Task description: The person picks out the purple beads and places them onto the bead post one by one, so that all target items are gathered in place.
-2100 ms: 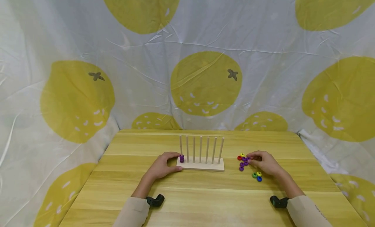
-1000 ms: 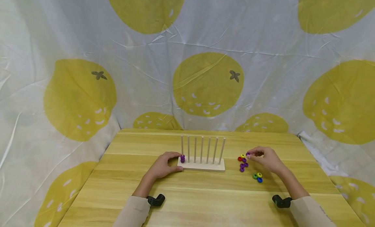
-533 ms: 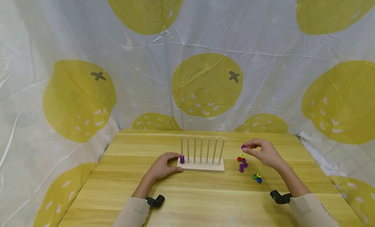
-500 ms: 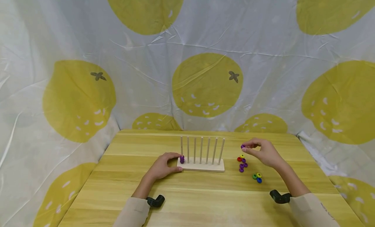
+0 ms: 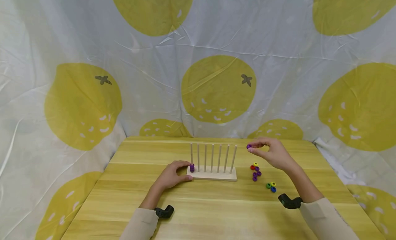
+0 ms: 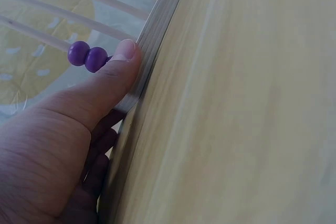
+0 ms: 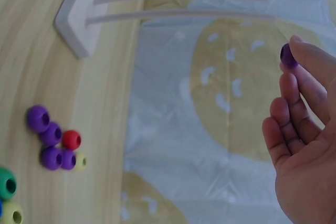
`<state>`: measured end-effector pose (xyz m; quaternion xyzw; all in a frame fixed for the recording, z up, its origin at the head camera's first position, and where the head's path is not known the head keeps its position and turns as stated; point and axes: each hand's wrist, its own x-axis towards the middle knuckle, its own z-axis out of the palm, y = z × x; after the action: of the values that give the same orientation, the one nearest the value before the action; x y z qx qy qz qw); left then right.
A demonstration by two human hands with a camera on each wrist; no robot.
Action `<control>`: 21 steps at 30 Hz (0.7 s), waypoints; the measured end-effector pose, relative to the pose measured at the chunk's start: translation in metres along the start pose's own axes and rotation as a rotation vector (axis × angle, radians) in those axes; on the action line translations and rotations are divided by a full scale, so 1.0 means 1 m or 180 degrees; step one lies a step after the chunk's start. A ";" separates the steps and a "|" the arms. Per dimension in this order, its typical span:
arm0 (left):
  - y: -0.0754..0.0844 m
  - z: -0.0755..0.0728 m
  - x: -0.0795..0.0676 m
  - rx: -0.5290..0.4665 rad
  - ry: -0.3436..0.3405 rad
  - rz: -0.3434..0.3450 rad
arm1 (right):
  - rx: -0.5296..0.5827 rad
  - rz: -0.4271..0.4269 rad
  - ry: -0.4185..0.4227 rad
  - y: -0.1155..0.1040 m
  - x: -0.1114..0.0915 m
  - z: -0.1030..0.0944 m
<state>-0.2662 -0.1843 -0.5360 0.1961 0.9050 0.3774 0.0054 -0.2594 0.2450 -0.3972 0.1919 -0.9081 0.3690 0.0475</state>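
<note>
My left hand [image 5: 171, 175] grips the left end of a pale wooden peg stand [image 5: 213, 176], thumb along its front edge and fingers behind. Purple beads [image 5: 192, 168] are stacked low on its leftmost peg; the other pegs are bare. Between thumb and forefinger my right hand [image 5: 273, 153] pinches one purple bead [image 5: 249, 146], raised above the table to the right of the stand. The right wrist view shows that bead [image 7: 288, 56] at the fingertips, with the remaining fingers loosely curled. In the left wrist view the thumb [image 6: 118, 69] lies against the base next to the purple beads [image 6: 86, 56].
Right of the stand lies a cluster of purple beads [image 5: 255, 174] with a red bead [image 5: 252, 167] and a yellow bead [image 5: 255, 164]. Nearer the front are a green bead [image 5: 268, 186], another yellow one and a blue bead [image 5: 273, 189]. A lemon-print cloth [image 5: 216, 37] hangs behind the table [image 5: 216, 216].
My right hand has picked a purple bead from the cluster, lifted it, and carried it up and leftward toward the stand. The left hand has stayed on the stand's left end.
</note>
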 end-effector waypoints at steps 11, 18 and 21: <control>-0.002 0.001 0.000 0.0026 -0.0010 -0.0052 | 0.0212 -0.0221 -0.0038 -0.041 0.020 0.010; -0.001 0.001 0.001 0.0017 0.0033 0.0022 | 0.0386 -0.0413 -0.0075 -0.061 0.033 0.022; -0.002 0.002 0.001 0.0039 0.0021 0.0031 | 0.0409 -0.0452 -0.0094 -0.066 0.037 0.028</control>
<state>-0.2672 -0.1842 -0.5385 0.1992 0.9064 0.3726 -0.0005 -0.2669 0.1706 -0.3655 0.2639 -0.8673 0.4193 0.0479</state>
